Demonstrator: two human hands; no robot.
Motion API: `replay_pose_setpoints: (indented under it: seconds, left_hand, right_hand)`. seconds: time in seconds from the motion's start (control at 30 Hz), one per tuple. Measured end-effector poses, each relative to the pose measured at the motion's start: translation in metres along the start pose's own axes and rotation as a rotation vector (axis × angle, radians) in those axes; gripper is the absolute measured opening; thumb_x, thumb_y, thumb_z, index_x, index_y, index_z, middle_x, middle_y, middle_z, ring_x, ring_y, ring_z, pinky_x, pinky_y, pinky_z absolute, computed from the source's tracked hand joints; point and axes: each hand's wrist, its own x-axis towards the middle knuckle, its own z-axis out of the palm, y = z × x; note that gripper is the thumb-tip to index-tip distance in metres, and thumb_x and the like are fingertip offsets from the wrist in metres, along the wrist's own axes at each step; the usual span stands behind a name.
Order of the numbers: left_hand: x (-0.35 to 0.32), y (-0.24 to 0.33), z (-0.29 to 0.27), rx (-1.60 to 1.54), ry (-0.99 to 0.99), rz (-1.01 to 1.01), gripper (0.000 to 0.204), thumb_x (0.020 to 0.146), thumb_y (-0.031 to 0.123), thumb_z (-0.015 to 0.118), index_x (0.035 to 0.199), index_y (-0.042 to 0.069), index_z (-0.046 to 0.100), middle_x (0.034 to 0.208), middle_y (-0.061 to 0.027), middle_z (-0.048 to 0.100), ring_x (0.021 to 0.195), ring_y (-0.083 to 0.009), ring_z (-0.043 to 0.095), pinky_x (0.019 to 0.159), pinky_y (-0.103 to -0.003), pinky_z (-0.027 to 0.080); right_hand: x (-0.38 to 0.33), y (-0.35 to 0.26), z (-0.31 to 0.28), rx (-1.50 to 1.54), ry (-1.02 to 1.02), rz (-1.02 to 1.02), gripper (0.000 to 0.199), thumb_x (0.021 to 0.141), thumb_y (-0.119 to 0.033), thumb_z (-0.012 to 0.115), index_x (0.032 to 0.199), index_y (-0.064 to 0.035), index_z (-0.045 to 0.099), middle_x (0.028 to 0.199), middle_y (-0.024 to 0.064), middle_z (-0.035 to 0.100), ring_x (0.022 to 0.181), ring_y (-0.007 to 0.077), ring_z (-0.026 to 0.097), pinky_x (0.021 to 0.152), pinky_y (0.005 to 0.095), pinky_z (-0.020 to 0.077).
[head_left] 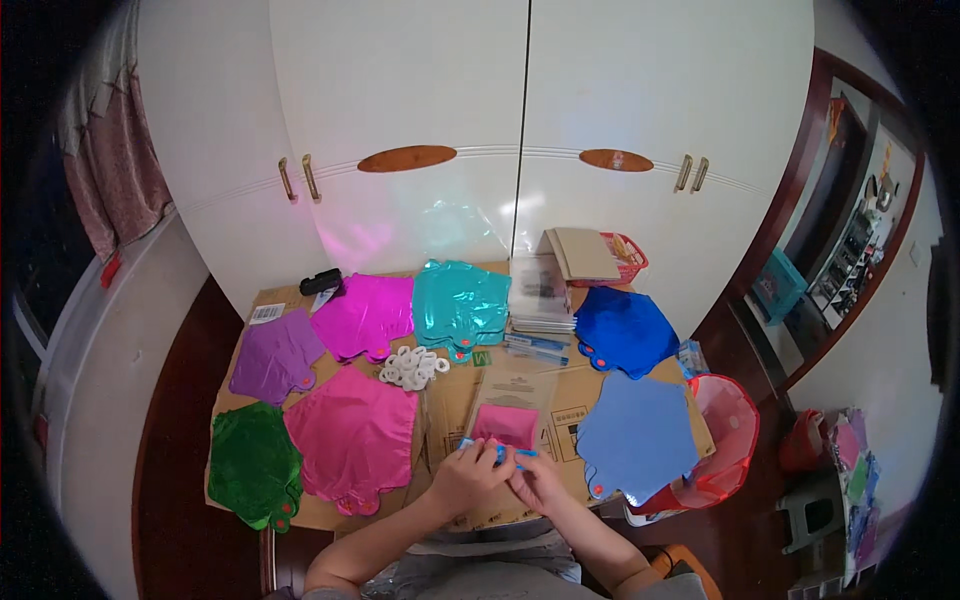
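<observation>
My left hand [468, 476] and my right hand [538, 480] meet at the near edge of the cardboard-covered table [450, 400]. Together they pinch a small light-blue strip [498, 453] between the fingertips. Just beyond the hands lies a clear bag [510, 405] with a folded pink foil piece [506, 425] inside. Flat foil balloons lie spread around: pink [355, 435], green [253, 463], purple [277, 355], magenta [366, 315], teal [460, 305], dark blue [624, 330] and light blue [637, 432].
A pile of small white rings [413, 367] sits mid-table. A stack of clear packets [540, 295] and a brown card on a red basket [600, 255] stand at the back. A red mesh bin [725, 440] is at the right. White wardrobe doors [520, 130] rise behind.
</observation>
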Motion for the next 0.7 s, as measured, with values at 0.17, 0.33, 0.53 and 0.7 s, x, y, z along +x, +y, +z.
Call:
replay_pose_setpoints:
  seconds: [0.17,0.33,0.53,0.7]
  left_hand:
    - [-0.006,0.0,-0.002,0.001,0.005,-0.004,0.029,0.077,0.024,0.056,0.102,0.011,0.063,0.098,-0.0105,0.062,0.089,-0.0241,0.064,0.07,-0.031,0.054]
    - [-0.012,-0.002,-0.012,-0.205,0.117,-0.141,0.028,0.076,0.013,0.06,0.103,0.007,0.063,0.098,-0.0123,0.062,0.091,-0.0252,0.062,0.075,-0.032,0.053]
    - [-0.034,-0.015,-0.001,-1.587,0.047,-1.258,0.011,0.089,0.013,0.061,0.096,0.005,0.063,0.093,-0.0049,0.063,0.081,-0.0126,0.062,0.067,-0.024,0.05]
    - [-0.04,-0.017,-0.003,-1.824,-0.033,-1.342,0.014,0.091,0.014,0.061,0.099,0.003,0.063,0.082,-0.0004,0.064,0.071,-0.0078,0.06,0.063,-0.021,0.049]
  right_hand:
    - [-0.005,-0.006,0.011,-0.042,0.126,0.012,0.017,0.094,-0.008,0.047,0.109,-0.0012,0.052,0.1,0.0086,0.062,0.087,0.0157,0.063,0.075,0.026,0.0552]
    - [-0.003,-0.011,-0.002,-0.106,0.073,-0.065,0.024,0.094,-0.007,0.046,0.114,0.0047,0.049,0.105,0.0134,0.061,0.094,0.0229,0.063,0.084,0.0345,0.0536]
    - [-0.009,-0.011,0.003,-0.219,0.005,-0.035,0.024,0.095,-0.008,0.046,0.119,-0.0056,0.048,0.096,0.005,0.061,0.077,0.0098,0.059,0.064,0.0198,0.0492]
    - [-0.008,-0.01,-0.019,-0.229,-0.008,0.018,0.025,0.094,-0.006,0.047,0.118,0.0003,0.049,0.108,0.0104,0.06,0.094,0.0189,0.061,0.086,0.0339,0.0517]
